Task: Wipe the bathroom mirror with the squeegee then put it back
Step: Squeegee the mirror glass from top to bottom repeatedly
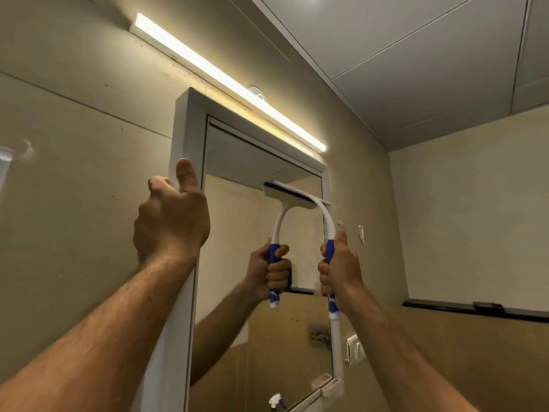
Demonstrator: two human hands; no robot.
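Note:
The bathroom mirror [234,227] sits in a white frame [190,129] on the wall in front of me. My right hand [340,267] is closed around the blue grip of a white squeegee [326,220]. Its curved neck rises to the blade, which presses against the glass in the mirror's top right corner. My left hand [172,217] grips the left edge of the white frame, thumb pointing up. The mirror reflects my right arm and the squeegee.
A lit light bar [231,81] runs above the mirror. A spray bottle top [277,401] shows at the bottom edge. A white holder [331,388] hangs at the mirror's lower right corner. A wall switch [355,347] and a black ledge [475,310] are on the right.

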